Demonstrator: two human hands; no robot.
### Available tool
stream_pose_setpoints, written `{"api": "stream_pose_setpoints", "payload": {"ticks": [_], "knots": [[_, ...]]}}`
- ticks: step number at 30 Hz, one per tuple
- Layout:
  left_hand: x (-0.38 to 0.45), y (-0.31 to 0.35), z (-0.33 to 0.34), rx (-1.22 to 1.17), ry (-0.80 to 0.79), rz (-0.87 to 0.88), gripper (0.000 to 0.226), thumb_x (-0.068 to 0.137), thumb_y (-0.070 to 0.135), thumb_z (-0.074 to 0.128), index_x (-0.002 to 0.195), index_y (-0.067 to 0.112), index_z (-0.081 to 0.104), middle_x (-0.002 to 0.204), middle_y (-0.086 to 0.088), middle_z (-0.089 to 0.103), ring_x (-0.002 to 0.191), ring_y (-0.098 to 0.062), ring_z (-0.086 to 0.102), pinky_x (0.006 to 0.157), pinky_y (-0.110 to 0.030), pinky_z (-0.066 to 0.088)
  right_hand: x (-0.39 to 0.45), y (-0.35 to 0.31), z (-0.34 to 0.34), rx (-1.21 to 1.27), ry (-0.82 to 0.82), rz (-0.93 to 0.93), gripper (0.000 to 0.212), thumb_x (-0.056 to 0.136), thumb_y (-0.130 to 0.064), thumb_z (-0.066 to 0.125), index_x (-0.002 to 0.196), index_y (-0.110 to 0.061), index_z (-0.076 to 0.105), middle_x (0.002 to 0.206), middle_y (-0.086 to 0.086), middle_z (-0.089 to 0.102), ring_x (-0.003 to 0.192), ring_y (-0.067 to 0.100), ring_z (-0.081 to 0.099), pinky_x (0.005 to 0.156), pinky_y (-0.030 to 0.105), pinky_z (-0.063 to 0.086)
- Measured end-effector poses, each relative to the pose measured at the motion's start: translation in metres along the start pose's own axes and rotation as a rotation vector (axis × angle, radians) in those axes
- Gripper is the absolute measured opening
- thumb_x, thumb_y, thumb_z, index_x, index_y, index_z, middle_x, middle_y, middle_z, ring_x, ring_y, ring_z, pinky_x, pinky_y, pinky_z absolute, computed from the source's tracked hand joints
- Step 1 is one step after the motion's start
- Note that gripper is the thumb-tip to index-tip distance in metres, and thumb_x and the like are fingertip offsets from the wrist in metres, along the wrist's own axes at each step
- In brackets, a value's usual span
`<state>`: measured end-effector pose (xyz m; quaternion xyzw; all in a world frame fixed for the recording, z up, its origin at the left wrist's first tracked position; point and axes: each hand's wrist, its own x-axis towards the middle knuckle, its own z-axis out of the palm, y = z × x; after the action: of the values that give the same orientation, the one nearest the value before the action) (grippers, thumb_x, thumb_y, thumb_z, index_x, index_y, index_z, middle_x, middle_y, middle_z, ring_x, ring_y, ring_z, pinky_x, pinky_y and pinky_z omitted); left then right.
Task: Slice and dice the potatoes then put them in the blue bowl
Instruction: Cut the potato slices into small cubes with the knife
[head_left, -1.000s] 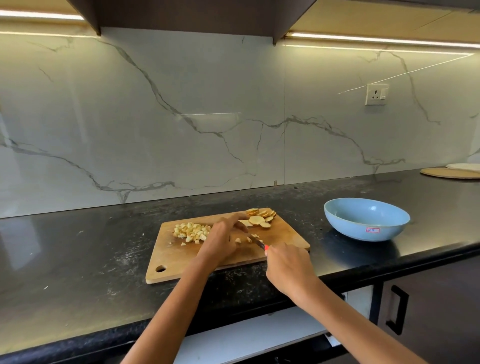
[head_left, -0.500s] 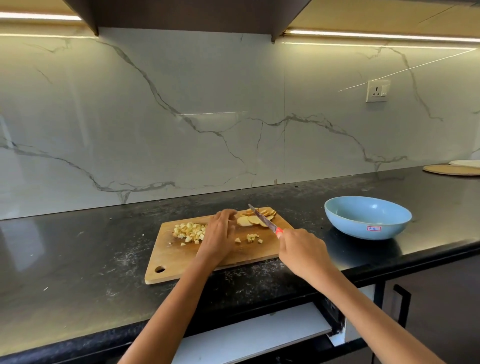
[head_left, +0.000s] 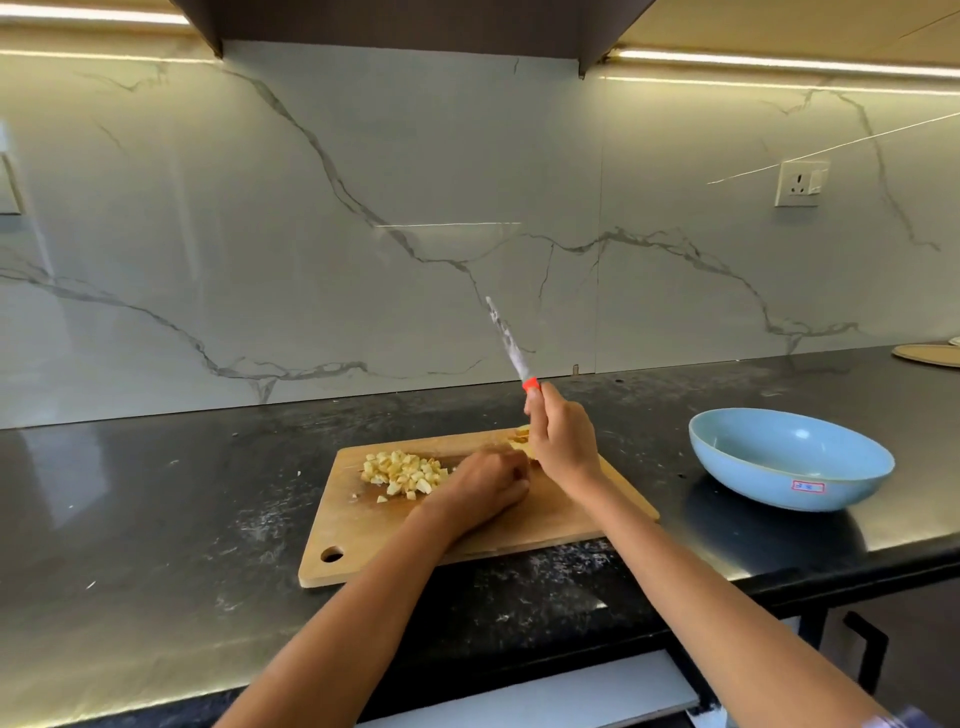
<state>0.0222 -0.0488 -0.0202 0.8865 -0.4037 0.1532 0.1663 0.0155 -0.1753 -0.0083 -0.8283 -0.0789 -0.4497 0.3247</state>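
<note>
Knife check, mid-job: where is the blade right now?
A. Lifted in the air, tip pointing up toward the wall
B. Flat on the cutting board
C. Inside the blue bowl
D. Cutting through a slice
A: the right hand grips the knife by its handle with the blade raised well above the cutting board, its tip angled up against the wall, clear of the diced potato and of the blue bowl.

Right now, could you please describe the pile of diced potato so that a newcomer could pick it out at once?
Find the wooden cutting board on the black counter, left of the blue bowl. The diced potato is heaped on the board's far left part, just left of the left hand. It is small pale-yellow cubes, unlike the flat slices behind the right hand.
</note>
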Motion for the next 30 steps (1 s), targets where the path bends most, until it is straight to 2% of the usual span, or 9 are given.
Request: {"api": "stream_pose_setpoints", "payload": {"ticks": [3, 6, 10, 14, 19, 24, 28, 30], "knots": [[-0.004, -0.027, -0.011, 0.158, -0.005, -0.097, 0.018, 0.095, 0.021, 0.043, 0.097, 0.012, 0.059, 0.102, -0.006, 0.062, 0.086, -0.015, 0.052, 0.08, -0.024, 0.039, 0.012, 0.017, 0.01, 0.004, 0.059, 0.06, 0.043, 0.096, -0.031, 0.028, 0.087, -0.002, 0.059, 0.058, -0.001, 0.051, 0.044, 0.011, 0.044, 0.041, 0.02, 0.03], [-0.009, -0.054, -0.023, 0.336, 0.038, -0.231, 0.019, 0.095, 0.028, 0.045, 0.102, 0.021, 0.061, 0.105, 0.003, 0.063, 0.099, -0.015, 0.053, 0.089, -0.033, 0.034, 0.019, 0.035, 0.009, 0.044, 0.124, 0.163, 0.038, 0.102, -0.023, 0.032, 0.085, 0.0, 0.058, 0.057, -0.004, 0.047, 0.046, 0.009, 0.043, 0.045, 0.02, 0.029], [-0.012, -0.072, -0.034, 0.178, 0.206, -0.412, 0.016, 0.093, 0.027, 0.053, 0.101, 0.024, 0.066, 0.103, 0.008, 0.067, 0.102, -0.015, 0.057, 0.087, -0.034, 0.032, 0.023, 0.042, 0.005, 0.124, 0.217, 0.262, 0.034, 0.102, -0.019, 0.032, 0.079, -0.005, 0.053, 0.061, 0.0, 0.049, 0.053, 0.012, 0.048, 0.052, 0.022, 0.037], [-0.015, -0.07, -0.035, 0.131, 0.242, -0.545, 0.02, 0.095, 0.023, 0.048, 0.105, 0.022, 0.066, 0.103, 0.003, 0.068, 0.1, -0.018, 0.059, 0.091, -0.036, 0.032, 0.021, 0.043, 0.006, 0.11, 0.185, 0.29, 0.036, 0.102, -0.022, 0.031, 0.083, -0.004, 0.054, 0.067, 0.005, 0.053, 0.061, 0.017, 0.052, 0.052, 0.021, 0.037], [-0.013, -0.063, -0.034, 0.146, 0.392, -0.64, 0.026, 0.094, 0.015, 0.042, 0.1, 0.02, 0.066, 0.095, 0.0, 0.069, 0.093, -0.021, 0.06, 0.088, -0.035, 0.032, 0.018, 0.047, 0.008, 0.087, 0.16, 0.3, 0.039, 0.102, -0.027, 0.029, 0.087, -0.003, 0.055, 0.071, 0.006, 0.055, 0.066, 0.02, 0.056, 0.052, 0.021, 0.037], [-0.009, -0.054, -0.027, 0.249, 0.377, -0.728, 0.029, 0.09, 0.008, 0.039, 0.092, 0.019, 0.065, 0.092, -0.002, 0.069, 0.088, -0.022, 0.058, 0.083, -0.035, 0.029, 0.017, 0.048, 0.008, 0.089, 0.16, 0.324, 0.038, 0.102, -0.027, 0.03, 0.091, -0.002, 0.056, 0.072, 0.003, 0.053, 0.065, 0.016, 0.054, 0.051, 0.019, 0.032], [-0.006, -0.054, -0.026, 0.314, 0.387, -0.736, 0.032, 0.094, 0.003, 0.036, 0.108, 0.019, 0.06, 0.096, -0.002, 0.069, 0.092, -0.023, 0.059, 0.079, -0.034, 0.025, 0.017, 0.048, 0.008, 0.076, 0.159, 0.325, 0.038, 0.102, -0.027, 0.029, 0.086, -0.004, 0.054, 0.062, -0.007, 0.045, 0.058, 0.01, 0.048, 0.05, 0.018, 0.031], [-0.006, -0.052, -0.029, 0.344, 0.388, -0.78, 0.027, 0.095, 0.005, 0.039, 0.107, 0.018, 0.059, 0.087, -0.001, 0.067, 0.084, -0.023, 0.06, 0.075, -0.033, 0.021, 0.018, 0.047, 0.009, 0.068, 0.149, 0.325, 0.037, 0.102, -0.028, 0.029, 0.086, -0.005, 0.054, 0.062, -0.006, 0.046, 0.057, 0.009, 0.048, 0.05, 0.02, 0.032]]}}
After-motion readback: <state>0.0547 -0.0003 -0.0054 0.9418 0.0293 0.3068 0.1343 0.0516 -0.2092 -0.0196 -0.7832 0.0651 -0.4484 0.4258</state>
